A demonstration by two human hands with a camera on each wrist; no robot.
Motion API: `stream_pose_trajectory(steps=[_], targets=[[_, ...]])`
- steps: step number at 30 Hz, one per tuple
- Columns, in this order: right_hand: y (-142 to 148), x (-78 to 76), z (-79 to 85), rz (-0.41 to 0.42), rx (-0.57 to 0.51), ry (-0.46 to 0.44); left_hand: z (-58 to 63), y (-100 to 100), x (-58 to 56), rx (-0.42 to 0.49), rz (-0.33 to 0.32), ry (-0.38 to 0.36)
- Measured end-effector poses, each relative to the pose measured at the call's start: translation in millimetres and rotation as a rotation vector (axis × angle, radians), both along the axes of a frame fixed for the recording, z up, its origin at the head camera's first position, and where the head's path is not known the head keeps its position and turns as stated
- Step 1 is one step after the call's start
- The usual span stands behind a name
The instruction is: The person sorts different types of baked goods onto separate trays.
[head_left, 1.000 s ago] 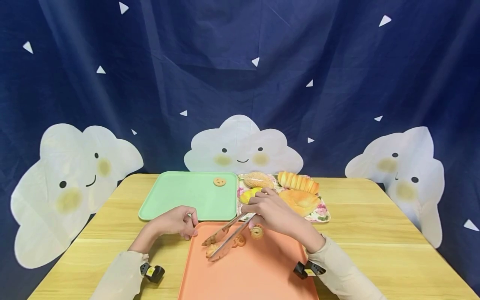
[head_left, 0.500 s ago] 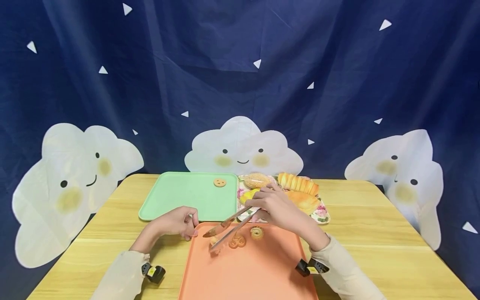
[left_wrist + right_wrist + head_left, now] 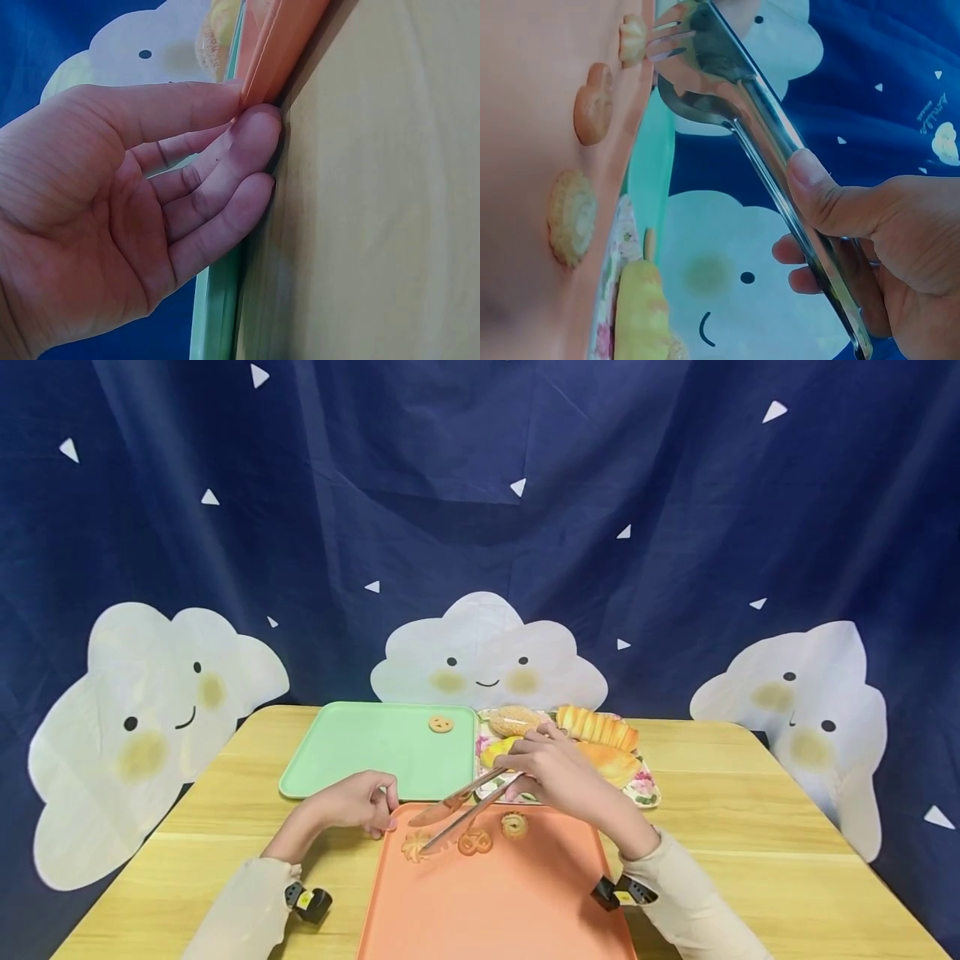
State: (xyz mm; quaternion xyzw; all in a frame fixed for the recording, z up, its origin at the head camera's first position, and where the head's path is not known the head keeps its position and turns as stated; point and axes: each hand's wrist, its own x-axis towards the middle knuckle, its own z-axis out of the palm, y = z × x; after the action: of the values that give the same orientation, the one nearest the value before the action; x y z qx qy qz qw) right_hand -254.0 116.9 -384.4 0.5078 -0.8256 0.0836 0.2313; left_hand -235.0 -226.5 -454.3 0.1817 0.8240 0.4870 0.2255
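My left hand [image 3: 356, 802] pinches the far left corner of the orange tray [image 3: 525, 910]; in the left wrist view, the thumb lies on the rim and fingers are below it. Metal tongs [image 3: 769, 165] are gripped in my right hand [image 3: 558, 772], their arms spread apart. The tongs' tips reach a flower-shaped cookie [image 3: 412, 847] lying near the tray's far left corner; one tip overlaps its right side, and contact cannot be told. To its right lie a pretzel-shaped cookie [image 3: 475, 841] and a round swirl cookie [image 3: 513, 825].
Behind on the left, a green tray [image 3: 367, 756] bears one round cookie [image 3: 441, 724]. Beside it, a floral tray [image 3: 647, 789] holds several breads, including a sesame bun [image 3: 516, 721] and a ridged loaf [image 3: 596, 727], partly behind my right hand. A wooden table [image 3: 750, 827] supports all.
The tongs have drawn back slightly toward the far side, uncovering the pretzel-shaped cookie. The flower-shaped cookie, earlier between the tongs' arms, lies slightly farther left and back. My left hand stays put.
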Motion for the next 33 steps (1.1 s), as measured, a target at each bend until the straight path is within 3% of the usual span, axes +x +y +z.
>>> stream_pose_trajectory(steps=[13,22,33], targets=[[-10.9,6.6,-13.2,-0.025,0.004,0.007,2.2,2.1,-1.7,0.035,-0.014,-0.010],[-21.4,7.9,-26.5,-0.022,-0.023,0.065,-0.1,0.7,-0.5,0.028,-0.018,-0.012],[-24.2,10.4,-27.8,-0.004,-0.059,0.087,-0.4,0.9,0.5,0.024,-0.010,0.000]])
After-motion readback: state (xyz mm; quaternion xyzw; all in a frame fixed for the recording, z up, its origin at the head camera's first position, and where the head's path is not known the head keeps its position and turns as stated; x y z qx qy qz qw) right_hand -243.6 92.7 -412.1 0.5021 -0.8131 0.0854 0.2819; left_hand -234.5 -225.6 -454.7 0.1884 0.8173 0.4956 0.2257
